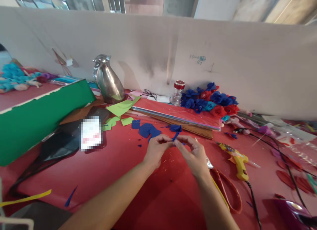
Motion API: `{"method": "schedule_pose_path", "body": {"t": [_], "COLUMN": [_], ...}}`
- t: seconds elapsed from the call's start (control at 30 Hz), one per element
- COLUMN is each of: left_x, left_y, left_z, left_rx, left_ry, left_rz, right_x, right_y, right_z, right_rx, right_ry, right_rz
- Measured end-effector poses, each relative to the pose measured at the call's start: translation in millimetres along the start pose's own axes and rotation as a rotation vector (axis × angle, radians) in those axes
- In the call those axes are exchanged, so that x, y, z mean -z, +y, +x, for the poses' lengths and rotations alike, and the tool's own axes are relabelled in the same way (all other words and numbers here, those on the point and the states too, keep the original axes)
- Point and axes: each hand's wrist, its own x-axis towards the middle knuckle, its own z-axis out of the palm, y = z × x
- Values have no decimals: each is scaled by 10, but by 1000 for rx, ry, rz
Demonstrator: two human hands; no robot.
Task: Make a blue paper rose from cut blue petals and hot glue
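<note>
My left hand [156, 148] and my right hand [194, 153] meet above the red table [104, 177]. Both pinch a small strip of dark blue paper [175, 136] between their fingertips. Just beyond the hands lie cut blue paper pieces [148, 129] on the table. Red-handled scissors [226, 187] rest right beside my right wrist. A yellow glue gun [237, 159] lies a little further right, its black cord running toward me.
A pile of blue and red paper flowers [210, 100] sits by the white wall. A metal jug [108, 81], a small jar [177, 92], glasses [150, 94], green paper scraps [122, 108], stacked coloured sheets [178, 117] and a green board [37, 117] surround the work spot.
</note>
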Motion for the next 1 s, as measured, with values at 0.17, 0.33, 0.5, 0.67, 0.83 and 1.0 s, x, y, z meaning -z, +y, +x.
{"method": "schedule_pose_path", "body": {"t": [0.17,0.33,0.5,0.67,0.83,1.0], "left_x": [12,0,-2,18,24,23], "left_y": [-8,36,8,-29,-33,-57], "left_z": [3,-24,-30,2,-2,-8], "left_rx": [-55,-82,-14,1,-31,10], "left_ry": [-12,-98,-151,-103,-83,-80], "left_rz": [91,249,323,360,363,350], "right_x": [-107,-92,-43,-97,-122,-119], "right_y": [58,64,114,120,74,69], "right_z": [-11,2,40,9,-36,-47], "right_rx": [61,130,7,-36,-60,-81], "right_ry": [30,110,211,212,206,181], "right_rz": [-35,-60,3,41,99,96]}}
